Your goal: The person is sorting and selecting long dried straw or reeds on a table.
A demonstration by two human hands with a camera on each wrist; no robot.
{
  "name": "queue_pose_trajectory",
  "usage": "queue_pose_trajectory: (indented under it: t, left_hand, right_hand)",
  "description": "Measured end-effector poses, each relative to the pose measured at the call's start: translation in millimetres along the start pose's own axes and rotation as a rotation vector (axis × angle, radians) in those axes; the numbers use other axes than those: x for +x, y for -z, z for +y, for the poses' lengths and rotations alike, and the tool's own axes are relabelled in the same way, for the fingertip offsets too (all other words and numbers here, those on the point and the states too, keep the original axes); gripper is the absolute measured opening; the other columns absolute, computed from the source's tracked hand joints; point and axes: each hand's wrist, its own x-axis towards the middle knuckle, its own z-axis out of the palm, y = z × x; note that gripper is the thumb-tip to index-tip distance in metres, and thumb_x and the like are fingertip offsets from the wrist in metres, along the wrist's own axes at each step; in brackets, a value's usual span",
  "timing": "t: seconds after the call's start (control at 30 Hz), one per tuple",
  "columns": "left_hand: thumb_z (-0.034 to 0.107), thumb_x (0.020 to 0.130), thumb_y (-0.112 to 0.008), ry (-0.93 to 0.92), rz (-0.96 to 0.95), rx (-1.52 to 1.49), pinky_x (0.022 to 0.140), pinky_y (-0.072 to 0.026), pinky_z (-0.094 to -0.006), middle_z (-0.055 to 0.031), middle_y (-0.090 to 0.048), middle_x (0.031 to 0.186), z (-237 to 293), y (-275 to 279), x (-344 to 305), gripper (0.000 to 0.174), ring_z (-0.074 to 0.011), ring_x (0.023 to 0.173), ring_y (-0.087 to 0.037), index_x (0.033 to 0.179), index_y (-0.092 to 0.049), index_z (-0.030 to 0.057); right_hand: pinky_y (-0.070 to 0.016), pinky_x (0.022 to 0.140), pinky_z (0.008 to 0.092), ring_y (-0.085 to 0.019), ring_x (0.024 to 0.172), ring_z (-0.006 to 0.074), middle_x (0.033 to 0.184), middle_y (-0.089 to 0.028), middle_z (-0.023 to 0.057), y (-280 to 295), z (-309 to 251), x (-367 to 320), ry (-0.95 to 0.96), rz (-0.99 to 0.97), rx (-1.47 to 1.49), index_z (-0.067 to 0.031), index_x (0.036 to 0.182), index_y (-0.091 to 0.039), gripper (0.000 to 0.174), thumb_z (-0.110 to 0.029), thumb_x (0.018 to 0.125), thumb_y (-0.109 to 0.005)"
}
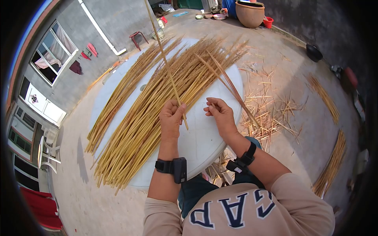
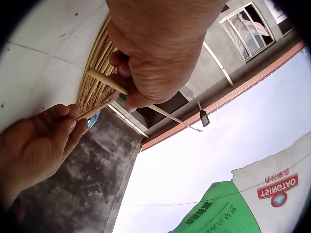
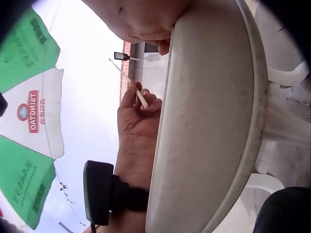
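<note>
My left hand (image 1: 170,120) pinches a long, thin stalk (image 1: 167,65) between thumb and fingers; its cut end points toward me and its thin end rises past the far edge of the table. In the left wrist view the same stalk (image 2: 104,79) passes under the left hand (image 2: 155,53). My right hand (image 1: 223,120) is a little to the right, thumb and fingertips together on a thin brownish strip (image 2: 90,113), mostly hidden. A thick bundle of stalks with feathery tops (image 1: 145,118) lies on the round white table (image 1: 201,145), beside a smaller bundle (image 1: 118,100).
A few stalks (image 1: 236,92) cross at the table's right edge. Stalk scraps (image 1: 271,110) litter the ground there, with two more bundles (image 1: 332,161) farther right. A clay pot (image 1: 250,15), red bucket (image 1: 268,22) and stool (image 1: 138,38) stand beyond; a white chair (image 1: 48,151) is left.
</note>
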Motion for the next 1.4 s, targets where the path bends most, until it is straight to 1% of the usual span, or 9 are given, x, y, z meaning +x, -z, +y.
queue_pose_trajectory:
  t: [0.43,0.7,0.8,0.87,0.97,1.03,1.1,1.17,1.4]
  left_hand:
    - [0.007,0.076,-0.065,0.004,0.022,0.224,0.041,-0.0230,-0.0179,0.0066,-0.044,0.053,54,18,-16,0.011,-0.0008,0.044,-0.033,0.076,-0.054,0.0042]
    - [0.005,0.075,-0.063,0.016,0.384,1.186,0.047,-0.0289,-0.0205,0.0034,-0.041,0.053,120,148,-81,0.005,-0.0040,0.050,-0.036,0.077,-0.059,0.0018]
    - [0.007,0.073,-0.063,-0.037,0.418,1.354,0.049,-0.0349,-0.0252,-0.0028,-0.048,0.053,121,203,-101,0.007,-0.0102,0.050,-0.043,0.079,-0.061,0.0028]
    - [0.015,0.074,-0.064,0.049,0.449,1.625,0.055,-0.0424,-0.0365,-0.0133,-0.059,0.064,120,224,-113,0.012,-0.0280,0.060,-0.056,0.082,-0.063,0.0060]
    - [0.017,0.074,-0.064,0.120,0.473,1.665,0.059,-0.0436,-0.0391,-0.0145,-0.061,0.070,111,238,-127,0.013,-0.0317,0.066,-0.058,0.083,-0.063,0.0070]
    - [0.017,0.074,-0.064,0.116,0.462,1.623,0.059,-0.0439,-0.0392,-0.0143,-0.061,0.070,96,242,-123,0.013,-0.0316,0.067,-0.058,0.083,-0.063,0.0074]
    - [0.017,0.073,-0.064,0.142,0.486,1.620,0.060,-0.0441,-0.0392,-0.0140,-0.061,0.071,95,253,-134,0.013,-0.0316,0.067,-0.058,0.083,-0.063,0.0077]
    - [0.017,0.074,-0.063,0.100,0.499,1.684,0.061,-0.0444,-0.0401,-0.0142,-0.061,0.072,89,258,-136,0.013,-0.0316,0.069,-0.058,0.083,-0.064,0.0079]
    - [0.012,0.071,-0.065,-0.041,0.542,1.684,0.061,-0.0444,-0.0400,-0.0136,-0.061,0.072,82,252,-135,0.012,-0.0314,0.069,-0.058,0.081,-0.063,0.0073]
  right_hand:
    - [-0.0452,0.054,0.0197,-0.056,0.065,0.0086,0.082,-0.058,0.0052,2,0,-1,-0.066,-0.085,-0.167,0.0004,0.098,-0.059,0.016,-0.002,0.086,-0.048]
    - [-0.0443,0.052,0.0195,-0.056,0.064,0.0081,0.080,-0.059,0.0042,2,-2,-3,-0.069,-0.106,-0.188,0.0003,0.096,-0.060,0.015,-0.003,0.086,-0.050]
    - [-0.0439,0.051,0.0193,-0.056,0.063,0.0076,0.079,-0.059,0.0037,2,1,-3,-0.067,-0.109,-0.206,0.0000,0.096,-0.060,0.015,-0.004,0.085,-0.050]
    - [-0.0436,0.051,0.0191,-0.056,0.063,0.0071,0.078,-0.059,0.0033,-1,1,-5,-0.064,-0.105,-0.223,-0.0003,0.097,-0.060,0.015,-0.005,0.085,-0.051]
    - [-0.0454,0.055,0.0226,-0.057,0.067,0.0128,0.080,-0.059,0.0063,-6,-11,-7,-0.112,-0.134,-0.309,-0.0001,0.096,-0.059,0.015,-0.006,0.083,-0.055]
    - [-0.0465,0.060,0.0269,-0.058,0.072,0.0209,0.082,-0.057,0.0107,6,-34,-1,0.514,-0.107,-0.739,0.0015,0.094,-0.058,0.016,-0.006,0.079,-0.059]
    - [-0.0462,0.070,0.0318,-0.055,0.083,0.0277,0.089,-0.055,0.0144,12,-46,1,0.394,-0.116,-0.758,0.0027,0.098,-0.055,0.026,-0.007,0.076,-0.062]
    - [-0.0451,0.075,0.0353,-0.053,0.089,0.0296,0.097,-0.053,0.0150,29,-63,16,0.627,-0.027,-1.224,0.0028,0.106,-0.051,0.037,-0.010,0.074,-0.065]
    - [-0.0454,0.073,0.0427,-0.055,0.085,0.0361,0.097,-0.052,0.0191,98,-41,43,0.174,0.051,-1.497,0.0024,0.098,-0.052,0.027,-0.016,0.080,-0.058]
